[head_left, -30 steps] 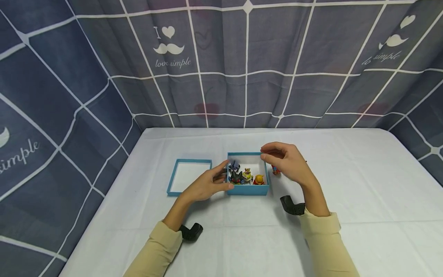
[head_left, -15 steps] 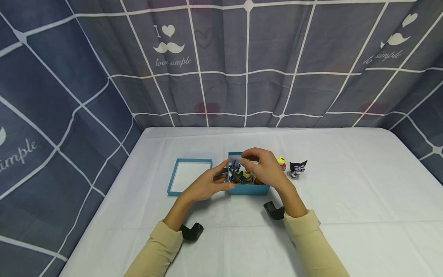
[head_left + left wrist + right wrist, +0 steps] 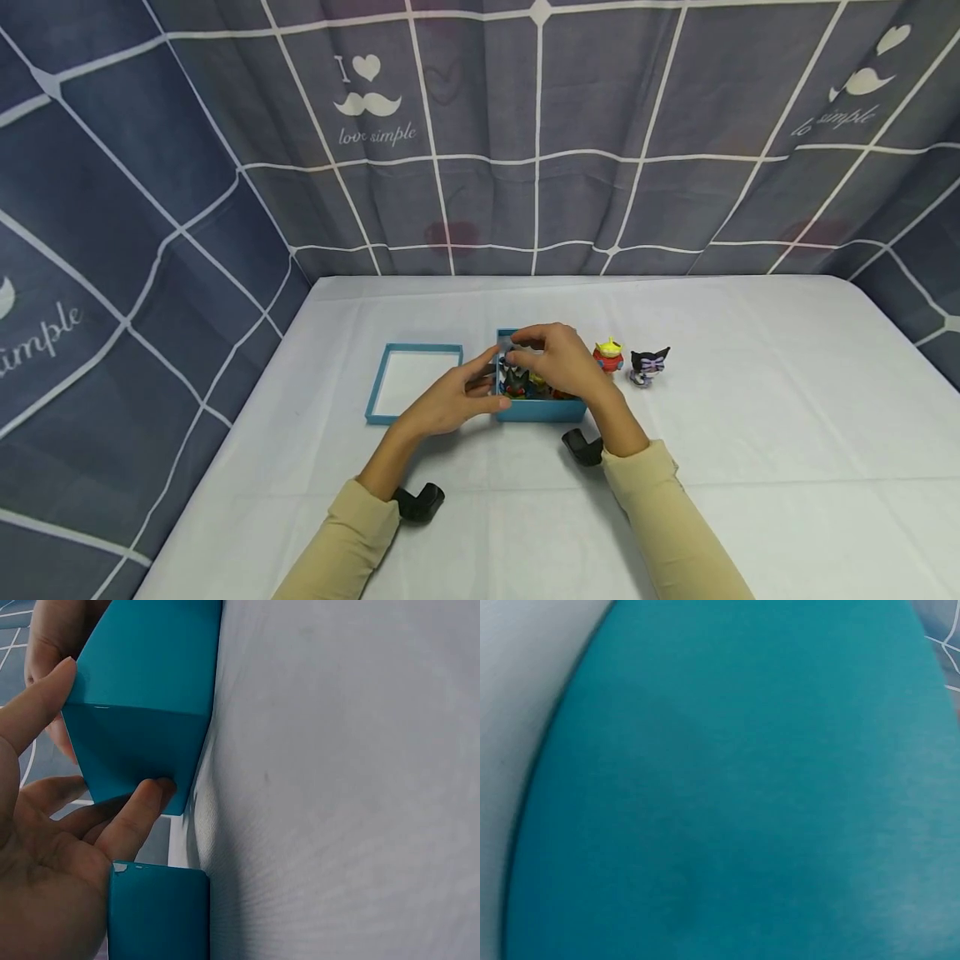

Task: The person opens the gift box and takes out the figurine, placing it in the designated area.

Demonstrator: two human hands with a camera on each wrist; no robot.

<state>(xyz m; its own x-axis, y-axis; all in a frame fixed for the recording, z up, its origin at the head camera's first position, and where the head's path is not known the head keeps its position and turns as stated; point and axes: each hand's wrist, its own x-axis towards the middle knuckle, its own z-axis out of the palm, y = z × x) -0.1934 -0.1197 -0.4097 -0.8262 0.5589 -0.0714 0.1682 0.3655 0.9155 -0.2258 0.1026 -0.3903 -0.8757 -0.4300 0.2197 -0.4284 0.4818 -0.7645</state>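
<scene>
Left hand [image 3: 450, 398], fingers spread, touches box [image 3: 543, 411]; right hand [image 3: 561, 360], fingers bent, hold hidden; toys [image 3: 516, 384] likely light, stiff: pinch mid-body.

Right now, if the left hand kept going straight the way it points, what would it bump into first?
The left hand would likely meet the blue box first; a finger appears to touch its end wall, with no visible gap.

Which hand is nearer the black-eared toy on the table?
Right. The right hand is over the box, left of the toy; the left hand is at the box's left side.
</scene>
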